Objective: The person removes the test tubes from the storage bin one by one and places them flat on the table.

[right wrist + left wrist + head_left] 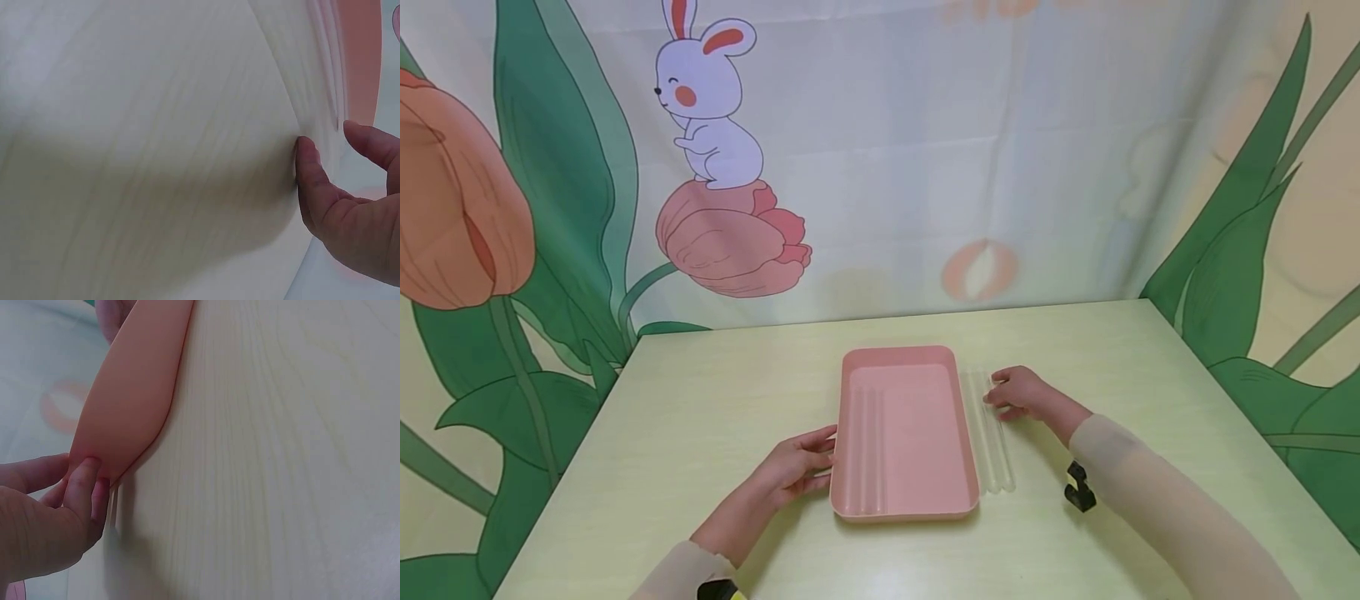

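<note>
A pink rectangular tray (928,442) lies on the table, with clear, slender tubes (868,467) lengthwise along its left side. My left hand (790,469) is at the tray's left wall, fingers extended; in the left wrist view its fingertips touch the tray's outer wall (134,375) near a corner. Beyond the tray's right edge lie more clear tubes, side by side. My right hand (1022,395) reaches over the far part of the rightmost tube (1003,467). In the right wrist view, its thumb and a finger (309,165) close in from both sides of that tube.
The pale wood-grain table (715,383) surrounds the tray. Behind it hangs a cloth backdrop (880,167) with a printed rabbit and tulips. A small black device (1079,487) sits at the right wrist.
</note>
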`<state>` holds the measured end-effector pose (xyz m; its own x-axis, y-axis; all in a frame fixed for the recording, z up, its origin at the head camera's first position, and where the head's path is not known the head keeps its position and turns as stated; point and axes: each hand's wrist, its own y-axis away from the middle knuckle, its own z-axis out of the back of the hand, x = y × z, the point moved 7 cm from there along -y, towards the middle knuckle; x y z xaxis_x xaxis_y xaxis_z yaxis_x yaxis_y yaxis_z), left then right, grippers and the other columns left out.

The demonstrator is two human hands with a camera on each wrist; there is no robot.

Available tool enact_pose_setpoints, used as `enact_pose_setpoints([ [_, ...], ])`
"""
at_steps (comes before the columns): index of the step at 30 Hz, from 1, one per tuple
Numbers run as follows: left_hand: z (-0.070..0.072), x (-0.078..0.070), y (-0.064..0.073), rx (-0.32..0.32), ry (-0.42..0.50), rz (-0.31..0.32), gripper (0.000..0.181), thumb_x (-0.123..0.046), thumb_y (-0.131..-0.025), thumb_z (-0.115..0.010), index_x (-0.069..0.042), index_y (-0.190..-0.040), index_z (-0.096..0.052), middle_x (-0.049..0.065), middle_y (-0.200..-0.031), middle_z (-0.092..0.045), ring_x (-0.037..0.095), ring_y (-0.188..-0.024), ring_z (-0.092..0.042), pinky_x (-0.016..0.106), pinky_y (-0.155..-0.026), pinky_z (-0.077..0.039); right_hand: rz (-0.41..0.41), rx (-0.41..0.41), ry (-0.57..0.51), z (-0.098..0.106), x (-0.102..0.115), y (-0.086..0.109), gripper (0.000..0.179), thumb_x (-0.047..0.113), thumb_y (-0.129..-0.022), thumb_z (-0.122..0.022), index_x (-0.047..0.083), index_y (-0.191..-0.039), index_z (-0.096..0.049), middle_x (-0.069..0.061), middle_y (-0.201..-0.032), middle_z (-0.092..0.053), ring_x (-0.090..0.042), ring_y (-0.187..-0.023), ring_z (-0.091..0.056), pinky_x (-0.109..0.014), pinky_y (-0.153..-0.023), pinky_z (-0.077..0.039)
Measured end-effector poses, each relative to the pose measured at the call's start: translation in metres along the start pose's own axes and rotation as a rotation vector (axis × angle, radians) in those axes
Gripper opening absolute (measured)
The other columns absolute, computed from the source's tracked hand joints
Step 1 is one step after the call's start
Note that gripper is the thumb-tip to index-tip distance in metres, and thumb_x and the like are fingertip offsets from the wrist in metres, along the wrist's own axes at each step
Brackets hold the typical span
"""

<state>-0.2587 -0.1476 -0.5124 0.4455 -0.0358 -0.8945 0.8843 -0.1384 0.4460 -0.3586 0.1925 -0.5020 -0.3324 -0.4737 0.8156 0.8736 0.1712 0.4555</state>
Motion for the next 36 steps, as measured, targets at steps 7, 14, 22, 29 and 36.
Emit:
enact_pose_setpoints([
  [7,-0.001,0.000,0.001,0.012,0.005,-0.007,0.056,0.007,-0.099,-0.053,-0.001,-0.154,-0.044,0.030,-0.155,-0.046,0.011,-0.092,-0.069,0.024,-0.076,-0.062,-0.028,0.014,0.074,0.002,0.004,0.002,0.067,0.009,-0.100,-0.059,-0.016,-0.153,-0.027,-0.034,-0.148,-0.047,-0.026,-0.110,-0.061,-0.030,-0.084,-0.063],
  [14,-0.003,-0.001,0.001,0.031,0.011,-0.019,0.057,0.007,-0.098,-0.054,0.000,-0.154,-0.043,0.030,-0.154,-0.045,0.012,-0.094,-0.069,0.023,-0.076,-0.061,-0.029,0.110,0.181,0.011,0.017,0.014,0.069,0.020,-0.105,-0.051,-0.015,-0.156,-0.020,-0.035,-0.158,-0.036,-0.046,-0.141,-0.045,-0.048,-0.108,-0.054],
  [22,-0.001,-0.002,0.004,0.027,0.012,-0.019,0.057,0.008,-0.099,-0.053,0.001,-0.154,-0.042,0.031,-0.155,-0.044,0.011,-0.093,-0.069,0.022,-0.075,-0.061,0.079,0.103,0.213,0.018,0.050,0.032,0.065,0.019,-0.107,-0.048,-0.011,-0.157,-0.021,-0.034,-0.159,-0.034,-0.050,-0.146,-0.037,-0.055,-0.115,-0.046],
  [29,-0.001,-0.003,0.003,0.022,0.006,-0.019,0.056,0.008,-0.099,-0.052,0.001,-0.154,-0.042,0.031,-0.155,-0.044,0.009,-0.091,-0.068,0.022,-0.075,-0.061,0.128,0.090,0.116,0.006,0.071,0.047,0.065,0.017,-0.106,-0.050,-0.008,-0.158,-0.021,-0.032,-0.158,-0.040,-0.047,-0.144,-0.041,-0.050,-0.113,-0.049],
  [36,-0.001,-0.003,0.002,0.008,0.008,-0.017,0.057,0.008,-0.098,-0.054,0.001,-0.153,-0.043,0.030,-0.155,-0.045,0.009,-0.089,-0.067,0.024,-0.076,-0.062,0.122,0.121,-0.002,-0.013,0.083,0.052,0.063,0.015,-0.104,-0.050,-0.006,-0.158,-0.026,-0.029,-0.158,-0.039,-0.045,-0.143,-0.045,-0.041,-0.108,-0.054],
])
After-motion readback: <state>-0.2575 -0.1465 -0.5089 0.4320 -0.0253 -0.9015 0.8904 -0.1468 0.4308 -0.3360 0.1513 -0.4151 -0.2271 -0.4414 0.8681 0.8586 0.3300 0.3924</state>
